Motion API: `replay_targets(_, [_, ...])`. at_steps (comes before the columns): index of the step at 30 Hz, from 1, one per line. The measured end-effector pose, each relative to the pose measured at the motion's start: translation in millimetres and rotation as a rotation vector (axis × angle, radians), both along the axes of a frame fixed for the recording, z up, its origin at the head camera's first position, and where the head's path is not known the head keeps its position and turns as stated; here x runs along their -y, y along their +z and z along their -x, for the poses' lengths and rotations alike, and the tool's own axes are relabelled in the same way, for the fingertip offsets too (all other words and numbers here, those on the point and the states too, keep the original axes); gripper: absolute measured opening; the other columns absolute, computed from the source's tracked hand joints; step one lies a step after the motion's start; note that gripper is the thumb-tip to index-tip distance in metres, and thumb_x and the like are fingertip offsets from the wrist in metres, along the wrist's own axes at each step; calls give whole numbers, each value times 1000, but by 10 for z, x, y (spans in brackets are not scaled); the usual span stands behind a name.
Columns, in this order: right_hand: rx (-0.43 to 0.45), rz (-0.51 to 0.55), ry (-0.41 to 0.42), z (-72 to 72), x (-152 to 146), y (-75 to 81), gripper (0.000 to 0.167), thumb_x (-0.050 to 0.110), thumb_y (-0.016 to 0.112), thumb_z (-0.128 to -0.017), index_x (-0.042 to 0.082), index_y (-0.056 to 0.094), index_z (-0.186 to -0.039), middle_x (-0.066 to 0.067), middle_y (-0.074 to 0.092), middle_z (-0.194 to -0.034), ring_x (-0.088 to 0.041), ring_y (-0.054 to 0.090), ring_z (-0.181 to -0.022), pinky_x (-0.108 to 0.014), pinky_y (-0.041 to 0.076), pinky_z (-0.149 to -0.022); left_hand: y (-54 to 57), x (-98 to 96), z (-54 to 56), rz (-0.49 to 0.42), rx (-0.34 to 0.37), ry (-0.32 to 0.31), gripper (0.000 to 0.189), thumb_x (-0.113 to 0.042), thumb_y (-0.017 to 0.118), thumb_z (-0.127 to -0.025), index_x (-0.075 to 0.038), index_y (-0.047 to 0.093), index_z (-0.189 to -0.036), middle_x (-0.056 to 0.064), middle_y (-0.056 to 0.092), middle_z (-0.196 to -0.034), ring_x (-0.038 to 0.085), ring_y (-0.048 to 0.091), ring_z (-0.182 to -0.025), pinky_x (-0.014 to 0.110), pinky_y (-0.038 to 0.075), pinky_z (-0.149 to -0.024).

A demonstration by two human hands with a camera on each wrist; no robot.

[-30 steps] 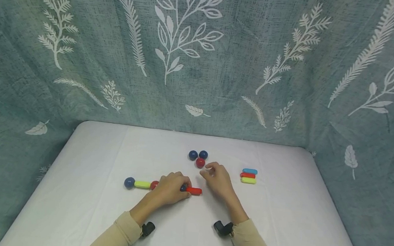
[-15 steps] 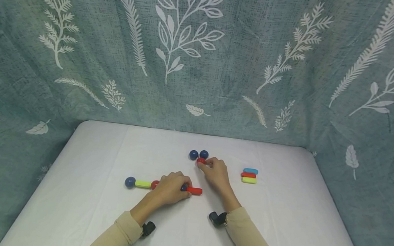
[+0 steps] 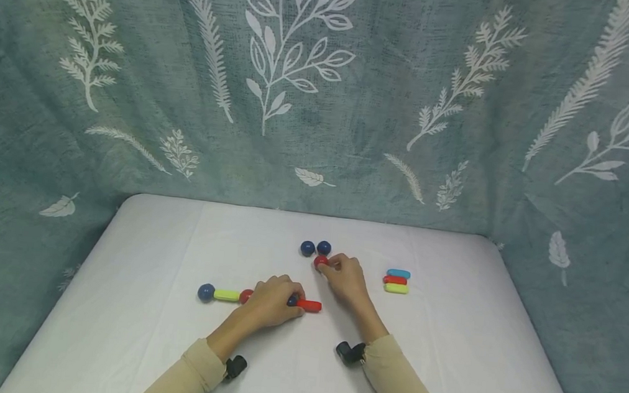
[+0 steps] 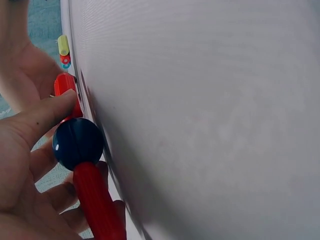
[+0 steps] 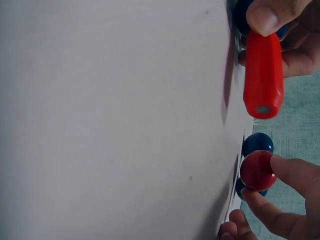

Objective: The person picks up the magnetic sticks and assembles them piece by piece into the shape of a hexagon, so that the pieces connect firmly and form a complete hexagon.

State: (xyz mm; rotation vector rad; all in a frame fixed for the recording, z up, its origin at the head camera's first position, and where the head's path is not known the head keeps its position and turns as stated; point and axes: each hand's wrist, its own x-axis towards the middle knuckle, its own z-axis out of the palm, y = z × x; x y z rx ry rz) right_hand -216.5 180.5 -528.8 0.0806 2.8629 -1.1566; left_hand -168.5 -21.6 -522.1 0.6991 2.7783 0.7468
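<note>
A straight row of magnetic balls and rods lies across the table, with my left hand [image 3: 271,301] gripping its right part. From its left end run a blue ball [image 3: 206,292], a yellow-green rod [image 3: 226,295] and a red ball [image 3: 245,296]; my hand hides the middle. In the left wrist view, my thumb lies along the end red rod [image 4: 65,85], beside a dark blue ball [image 4: 77,144] joined to another red rod [image 4: 97,200]. My right hand [image 3: 347,280] pinches a loose red ball [image 5: 257,170] between thumb and finger, just in front of two blue balls.
Two loose blue balls [image 3: 307,248] sit side by side behind the pinched ball. To the right lie three rods in a stack: blue [image 3: 399,273], red [image 3: 395,280] and yellow-green [image 3: 395,288]. A patterned green cloth [image 3: 316,178] hangs behind the white table [image 3: 165,358].
My right hand has reached forward and left and taken hold of the red ball. The ball has shifted slightly nearer to me, away from the blue balls. My left hand keeps its place.
</note>
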Motion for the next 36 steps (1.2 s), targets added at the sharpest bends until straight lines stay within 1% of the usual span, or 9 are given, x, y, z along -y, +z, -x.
replay_targets(3, [9,6,11,-70,-49,15,36,33,70,-93,2,69,-111,-16,59,-104,-28,57,-91,-43,49,-76,-8,7,-3,1,13,16,22,-33,80,-85,-22,72,-102,-3,61,-97,19,54,-91,42,42,-76])
replay_targets(6, [14,-1,20,-157,-109,33,33,32,70,-92,5,69,-112,-14,59,-105,-27,57,-93,-43,49,-78,-10,10,-3,-3,22,19,21,-33,80,-85,-22,72,-103,-4,60,-96,18,54,-89,41,42,-76])
replay_targets(9, [13,-15,49,-252,-175,42,30,28,71,-92,6,70,-113,-12,60,-104,-26,56,-93,-43,49,-78,-3,14,-10,-10,27,20,22,-33,80,-85,-21,73,-103,-4,60,-96,18,53,-89,41,42,-76])
replay_targets(15, [52,-39,95,-469,-277,93,29,28,74,-91,10,70,-113,-7,59,-100,-22,55,-91,-42,48,-76,7,17,-20,-15,18,16,22,-32,80,-86,-21,73,-103,-4,60,-95,17,53,-87,41,42,-75])
replay_targets(22, [84,-62,111,-665,-384,64,27,27,76,-90,13,70,-112,-7,59,-101,-20,53,-86,-37,47,-71,13,14,-33,-24,3,2,21,-29,80,-85,-20,73,-103,-4,60,-93,16,52,-86,40,42,-75])
replay_targets(28, [76,-38,142,-752,-430,65,21,22,76,-89,16,71,-109,-6,60,-102,-20,51,-82,-35,44,-67,23,11,-30,-16,1,0,21,-31,79,-86,-20,73,-103,-3,60,-93,17,52,-86,41,42,-76])
replay_targets(36, [64,-19,191,-777,-415,51,21,21,77,-88,19,72,-109,-6,60,-102,-19,49,-81,-34,43,-65,49,-9,-35,-28,16,19,20,-31,80,-86,-21,73,-102,-3,61,-95,19,55,-91,43,43,-78])
